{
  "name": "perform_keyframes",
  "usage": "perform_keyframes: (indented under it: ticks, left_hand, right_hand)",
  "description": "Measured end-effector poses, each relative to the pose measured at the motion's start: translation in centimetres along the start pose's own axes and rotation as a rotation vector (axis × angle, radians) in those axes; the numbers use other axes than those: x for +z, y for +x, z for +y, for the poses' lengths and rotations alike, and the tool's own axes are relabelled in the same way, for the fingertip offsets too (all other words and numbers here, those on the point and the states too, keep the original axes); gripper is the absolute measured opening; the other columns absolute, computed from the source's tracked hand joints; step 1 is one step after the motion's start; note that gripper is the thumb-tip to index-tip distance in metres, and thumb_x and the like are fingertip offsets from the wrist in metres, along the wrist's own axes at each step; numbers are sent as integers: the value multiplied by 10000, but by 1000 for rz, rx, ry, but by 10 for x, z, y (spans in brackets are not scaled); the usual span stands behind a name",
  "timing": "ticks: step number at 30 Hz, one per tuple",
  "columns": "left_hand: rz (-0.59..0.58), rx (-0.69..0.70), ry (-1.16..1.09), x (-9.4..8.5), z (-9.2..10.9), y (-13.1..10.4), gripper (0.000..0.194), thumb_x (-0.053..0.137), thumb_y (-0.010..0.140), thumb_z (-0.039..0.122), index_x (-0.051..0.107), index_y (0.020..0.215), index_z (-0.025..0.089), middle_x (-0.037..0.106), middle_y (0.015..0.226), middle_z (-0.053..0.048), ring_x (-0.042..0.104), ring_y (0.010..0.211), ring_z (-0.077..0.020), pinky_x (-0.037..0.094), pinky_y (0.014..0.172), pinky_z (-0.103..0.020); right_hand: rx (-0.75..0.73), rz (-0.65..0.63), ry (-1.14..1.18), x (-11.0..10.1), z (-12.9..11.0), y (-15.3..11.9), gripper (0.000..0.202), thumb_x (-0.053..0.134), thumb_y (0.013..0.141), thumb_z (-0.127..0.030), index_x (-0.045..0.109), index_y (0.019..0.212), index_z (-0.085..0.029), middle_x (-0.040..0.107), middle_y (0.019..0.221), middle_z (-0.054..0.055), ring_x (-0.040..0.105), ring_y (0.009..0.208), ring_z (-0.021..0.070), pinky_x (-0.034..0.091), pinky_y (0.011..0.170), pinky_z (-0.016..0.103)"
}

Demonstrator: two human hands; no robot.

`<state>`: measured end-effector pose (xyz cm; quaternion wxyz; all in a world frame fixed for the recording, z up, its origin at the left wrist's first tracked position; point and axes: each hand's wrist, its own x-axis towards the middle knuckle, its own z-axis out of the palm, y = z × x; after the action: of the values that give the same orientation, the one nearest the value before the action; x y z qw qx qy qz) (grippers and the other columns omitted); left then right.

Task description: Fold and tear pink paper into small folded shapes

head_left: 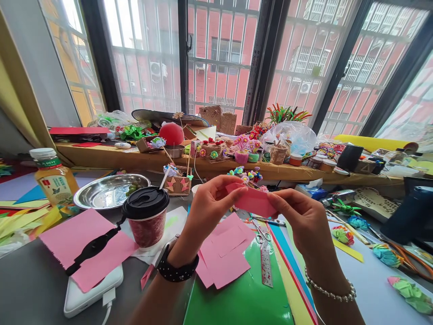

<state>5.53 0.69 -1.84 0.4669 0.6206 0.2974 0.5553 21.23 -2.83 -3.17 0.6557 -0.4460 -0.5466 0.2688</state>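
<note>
A folded piece of pink paper [256, 201] is held up in front of me between both hands. My left hand [214, 201] pinches its left end between thumb and fingers. At the other end, my right hand [297, 212] grips it the same way. Below the hands, several pink paper squares [223, 262] lie loosely overlapped on a shiny green sheet [237, 304]. Scissors [263, 232] and a patterned ruler [266, 266] rest just right of the squares. A small folded pink strip [146, 276] lies near my left wrist.
A lidded paper cup [148, 225] stands left of my hands, beside a larger pink sheet [94, 243] over a white power bank [77, 298]. Farther back are a metal plate [98, 192] and a juice bottle [54, 178]. Crafts crowd the windowsill [128, 160]. A dark bottle [411, 216] stands right.
</note>
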Motion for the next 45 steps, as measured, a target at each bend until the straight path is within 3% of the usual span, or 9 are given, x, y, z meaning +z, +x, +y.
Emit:
perform_keyframes:
  ticks: [5, 10, 15, 24, 45]
  left_hand:
    - [6, -62, -258, 8, -6, 3, 386, 697, 623, 201, 501, 953, 163, 654, 706, 6, 612, 638, -105, 476, 561, -175]
    - [40, -49, -276, 7, -9, 4, 457, 694, 632, 205, 453, 1019, 168, 648, 771, -10, 616, 679, -120, 481, 597, -198]
    - [2, -68, -262, 5, -9, 4, 464, 692, 642, 208, 446, 1032, 159, 634, 745, -9, 607, 670, -111, 465, 583, -181]
    - [-170, -103, -159, 6, -11, 2, 406, 669, 668, 226, 448, 1002, 166, 603, 708, 2, 595, 659, -121, 451, 582, -207]
    - [-138, -108, -110, 10, -10, 0, 377, 693, 627, 188, 463, 926, 172, 589, 636, 29, 597, 621, -128, 444, 559, -214]
  right_hand:
    - [15, -17, 72, 0, 1, 1, 97, 647, 684, -278, 650, 662, -184, 613, 571, 0, 548, 507, 104, 486, 472, 213]
    - [126, -192, 152, 0, 1, 1, 82, 675, 657, -258, 655, 646, -180, 628, 581, -15, 557, 525, 85, 476, 508, 174]
    - [159, -340, 105, 1, 0, 1, 108, 658, 676, -270, 686, 652, -169, 622, 558, -10, 564, 536, 89, 463, 516, 165]
    - [87, -179, 166, 0, 4, 4, 61, 677, 664, -253, 677, 653, -193, 650, 586, -14, 576, 542, 92, 488, 534, 180]
    - [96, -181, 153, -1, 5, 5, 78, 712, 621, -249, 686, 673, -198, 659, 627, -2, 580, 568, 113, 492, 549, 216]
